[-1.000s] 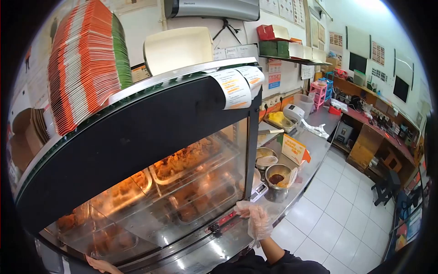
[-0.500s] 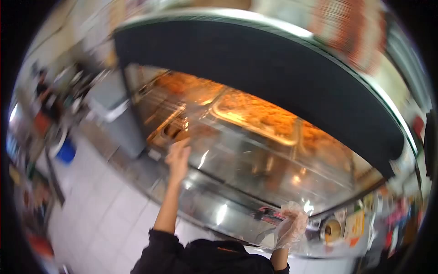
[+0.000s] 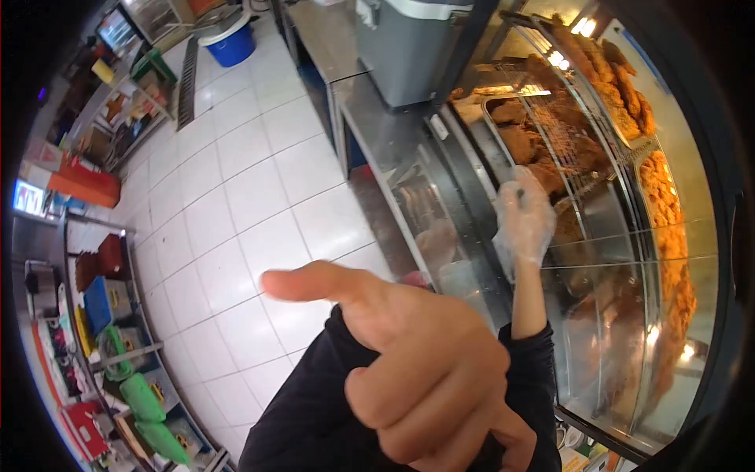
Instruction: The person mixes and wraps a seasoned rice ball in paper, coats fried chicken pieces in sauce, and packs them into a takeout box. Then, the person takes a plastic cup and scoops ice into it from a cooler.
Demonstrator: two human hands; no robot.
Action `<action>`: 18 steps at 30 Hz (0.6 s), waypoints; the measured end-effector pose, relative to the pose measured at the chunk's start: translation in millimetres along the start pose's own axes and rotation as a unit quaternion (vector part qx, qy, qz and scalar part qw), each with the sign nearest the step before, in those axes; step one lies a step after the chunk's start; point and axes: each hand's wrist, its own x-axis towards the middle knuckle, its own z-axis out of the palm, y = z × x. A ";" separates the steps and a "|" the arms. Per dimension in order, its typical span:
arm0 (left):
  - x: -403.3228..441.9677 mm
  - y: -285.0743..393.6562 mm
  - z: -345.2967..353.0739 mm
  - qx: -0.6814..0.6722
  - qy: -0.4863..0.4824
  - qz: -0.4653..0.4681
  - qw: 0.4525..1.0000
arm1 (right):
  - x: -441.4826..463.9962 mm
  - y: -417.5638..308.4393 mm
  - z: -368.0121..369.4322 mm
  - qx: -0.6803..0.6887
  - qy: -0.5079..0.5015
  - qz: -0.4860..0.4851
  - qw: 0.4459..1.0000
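Observation:
My bare left hand (image 3: 429, 366) is close to the camera, its fingers curled in and its thumb stretched out to the left; nothing shows in it. My right hand (image 3: 527, 220) wears a loose clear plastic glove and reaches to the edge of the heated display case. Its fingers are bent with a gap between them, and I see nothing held. Just beyond it are fried chicken pieces (image 3: 515, 141) in a metal tray, nearest to my gloved fingers. Smaller fried pieces (image 3: 661, 204) fill another tray farther right, and long fried pieces (image 3: 621, 94) lie at the top.
A grey bin with a white rim (image 3: 413, 51) stands on the steel counter (image 3: 377, 126) beside the case. White floor tiles (image 3: 252, 197) stretch to the left. A blue bucket (image 3: 232, 47) is at the back, and a shelf rack with green bags (image 3: 141, 397) stands at lower left.
My view has turned left and become sharper. My left hand has come up close to the camera, away from the case. The gloved right hand has moved to the chicken at the case's left end.

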 end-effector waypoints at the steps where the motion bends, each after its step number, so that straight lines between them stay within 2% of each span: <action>1: 0.8 -1.1 -6.4 -0.046 -0.046 0.016 0.998 | 6.3 -5.2 -0.4 -0.079 0.027 0.053 0.995; 2: -1.9 -3.0 -5.1 -0.055 -0.032 0.029 0.998 | 11.7 -13.2 -4.4 -0.135 0.025 0.116 0.984; 4: -7.8 -6.4 -3.0 -0.073 -0.003 0.054 0.996 | 23.2 -4.1 -2.4 -0.216 0.007 0.173 0.961; 5: -9.1 -7.0 -5.3 -0.086 -0.003 0.051 0.995 | 24.6 13.1 2.0 -0.214 0.006 0.173 0.961; 7: -11.5 -6.8 -6.5 -0.090 -0.008 0.036 0.995 | 28.0 19.9 4.4 -0.264 -0.053 0.258 0.928; 8: -13.9 -8.0 -10.3 -0.094 -0.017 0.026 0.995 | 24.8 26.6 8.5 -0.263 -0.051 0.258 0.928; 11: -20.1 -11.6 -12.5 -0.101 -0.027 0.009 0.995 | 10.3 21.0 10.3 -0.228 0.022 0.121 0.966; 14: -22.1 -14.1 -11.9 -0.108 -0.030 0.003 0.994 | 14.2 -14.8 -3.8 -0.163 0.003 0.119 0.979; 15: -23.9 -14.6 -11.0 -0.111 -0.032 0.003 0.993 | 18.3 -16.6 -1.1 -0.148 0.033 0.102 0.983; 18: -27.0 -13.8 -10.8 -0.113 -0.037 0.006 0.993 | 42.7 -27.5 -9.0 -0.164 0.018 0.109 0.980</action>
